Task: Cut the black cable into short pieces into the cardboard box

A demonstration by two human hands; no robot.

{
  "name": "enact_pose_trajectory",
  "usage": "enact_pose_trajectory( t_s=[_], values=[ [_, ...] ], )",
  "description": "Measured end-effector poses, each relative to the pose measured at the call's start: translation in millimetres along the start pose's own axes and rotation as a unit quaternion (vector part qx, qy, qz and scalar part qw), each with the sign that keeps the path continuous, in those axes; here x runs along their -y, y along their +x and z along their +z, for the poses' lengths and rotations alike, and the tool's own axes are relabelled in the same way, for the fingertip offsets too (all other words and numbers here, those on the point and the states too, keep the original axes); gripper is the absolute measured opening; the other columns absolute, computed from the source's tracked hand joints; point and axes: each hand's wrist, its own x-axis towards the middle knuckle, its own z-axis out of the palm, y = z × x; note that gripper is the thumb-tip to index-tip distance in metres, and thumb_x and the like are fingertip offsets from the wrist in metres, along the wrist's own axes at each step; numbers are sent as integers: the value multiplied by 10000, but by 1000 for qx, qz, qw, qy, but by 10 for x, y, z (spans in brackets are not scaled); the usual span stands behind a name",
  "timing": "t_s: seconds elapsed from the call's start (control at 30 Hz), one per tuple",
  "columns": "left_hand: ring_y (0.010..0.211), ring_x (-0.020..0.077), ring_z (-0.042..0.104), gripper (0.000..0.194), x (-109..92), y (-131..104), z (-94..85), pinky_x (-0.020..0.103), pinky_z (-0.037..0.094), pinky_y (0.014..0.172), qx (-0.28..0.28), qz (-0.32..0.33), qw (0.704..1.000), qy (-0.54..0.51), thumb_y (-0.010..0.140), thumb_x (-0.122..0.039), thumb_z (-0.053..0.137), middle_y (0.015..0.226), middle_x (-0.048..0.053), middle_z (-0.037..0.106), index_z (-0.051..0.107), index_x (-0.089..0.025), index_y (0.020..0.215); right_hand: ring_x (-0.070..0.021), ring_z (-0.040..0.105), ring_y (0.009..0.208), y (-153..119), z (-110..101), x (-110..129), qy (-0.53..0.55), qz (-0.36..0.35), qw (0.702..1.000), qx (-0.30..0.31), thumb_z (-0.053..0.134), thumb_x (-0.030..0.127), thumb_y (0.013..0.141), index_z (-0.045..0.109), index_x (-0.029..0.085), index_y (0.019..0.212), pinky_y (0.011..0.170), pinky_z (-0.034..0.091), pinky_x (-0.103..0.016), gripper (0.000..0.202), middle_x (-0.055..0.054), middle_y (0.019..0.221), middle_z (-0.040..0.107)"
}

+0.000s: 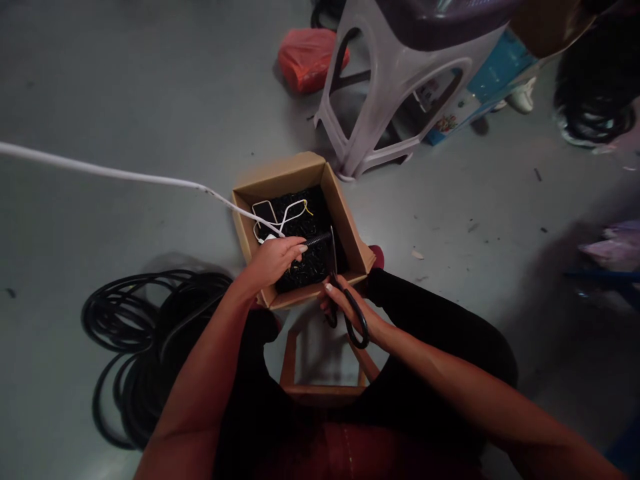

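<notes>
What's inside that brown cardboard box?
In the box there's a heap of small black pieces, with a phone-like thing and a thin white cable on top. The left hand covers part of it, and whatever lies underneath the heap can't be seen.

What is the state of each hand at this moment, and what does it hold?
Left hand: closed, holding a black ribbed tube.
Right hand: holding black-handled scissors.

floor (450, 213) right of box (346, 213) open; white cable (125, 175) crosses left, stool (384, 100) blocks far right, coil (170, 327) near left.
</notes>
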Motion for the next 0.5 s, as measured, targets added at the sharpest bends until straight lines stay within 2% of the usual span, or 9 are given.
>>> enact_pose_trajectory(
  t_s=[0.23, 0.5],
  values=[
    [607, 117, 532, 355, -6, 13, 2, 226, 408, 607, 9, 14, 1000, 6, 926, -342, 371, 725, 14, 635, 668, -148, 942, -170, 595, 783, 3, -44, 51, -89, -3, 996, -15, 502, 584, 860, 463, 219, 1016, 707, 486, -309, 398, -24, 871, 573],
    [628, 124, 561, 345, 26, 29, 22, 237, 423, 634, 53, 16, 998, 19, 921, -327, 374, 740, 18, 657, 674, -158, 916, -175, 575, 771, -14, -65, 122, -139, -13, 990, -12, 466, 551, 886, 479, 217, 1006, 726, 463, -323, 354, -23, 857, 574]
  ],
)
